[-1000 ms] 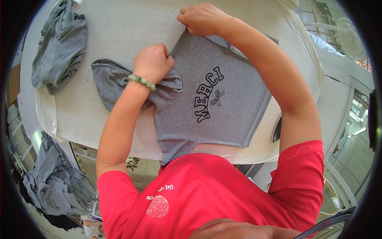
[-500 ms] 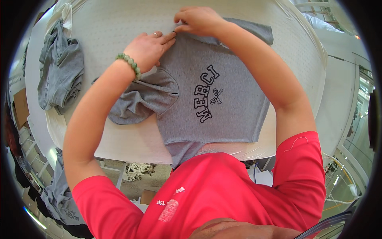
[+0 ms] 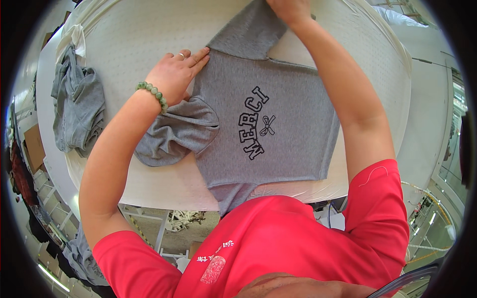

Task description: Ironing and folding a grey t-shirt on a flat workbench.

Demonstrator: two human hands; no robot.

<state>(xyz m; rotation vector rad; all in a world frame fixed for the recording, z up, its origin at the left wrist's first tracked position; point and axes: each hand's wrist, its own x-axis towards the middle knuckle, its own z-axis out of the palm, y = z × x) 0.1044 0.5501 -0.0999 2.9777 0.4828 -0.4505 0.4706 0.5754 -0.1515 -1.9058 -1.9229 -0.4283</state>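
A grey hooded sweatshirt [image 3: 293, 114] lies spread on the table, with dark outlined lettering and a small bow on its chest. Its hood [image 3: 174, 131] points left in loose folds, and the hem is at the right. My left hand [image 3: 175, 74], wearing a ring and a green bead bracelet, rests with fingers stretched out, their tips on the far shoulder seam. At the top edge of the view, my right hand [image 3: 290, 9] grips the far sleeve [image 3: 248, 35], which stretches away from the body. The fingertips there are partly cut off. The near sleeve [image 3: 232, 193] runs under my torso.
A pale cloth-covered table [image 3: 144, 35] carries everything. Another crumpled grey garment [image 3: 77, 107] lies at its left edge. More grey clothing [image 3: 84, 256] is at the lower left beyond the table. White cord-like scraps [image 3: 184, 219] lie on the floor under the near edge.
My right hand has moved away and to the right, drawing the far sleeve out from its folded position along the body. My left hand has stayed near the shoulder.
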